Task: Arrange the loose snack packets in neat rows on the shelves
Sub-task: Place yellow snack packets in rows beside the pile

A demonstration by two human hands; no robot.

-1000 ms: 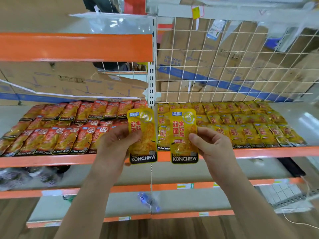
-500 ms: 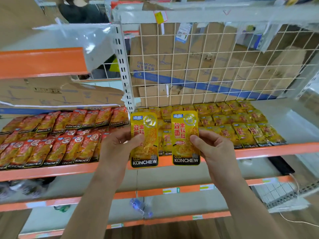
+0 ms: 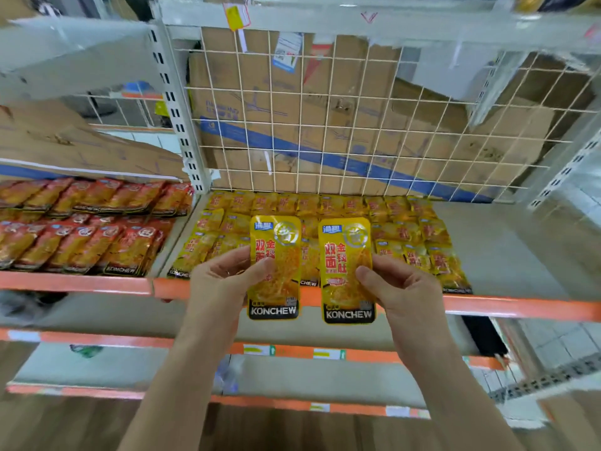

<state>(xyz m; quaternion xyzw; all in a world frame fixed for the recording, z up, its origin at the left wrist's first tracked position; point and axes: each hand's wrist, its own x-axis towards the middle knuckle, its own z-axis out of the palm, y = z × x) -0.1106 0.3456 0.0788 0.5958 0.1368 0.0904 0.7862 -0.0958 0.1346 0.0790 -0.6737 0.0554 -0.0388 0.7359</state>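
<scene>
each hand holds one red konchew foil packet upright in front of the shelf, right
Wrong colour: in the head view the left hand holds one yellow KONCHEW foil packet and the right hand a second yellow foil packet, both upright in front of the orange-edged grey shelf.

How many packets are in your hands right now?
2. The left yellow packet is in the left hand; the right yellow packet is in the right hand. Another could hide behind either.

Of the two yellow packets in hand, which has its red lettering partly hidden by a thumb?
The left-hand packet: the left hand lays its thumb across the red lettering. On the right-hand packet the lettering shows whole.
</scene>
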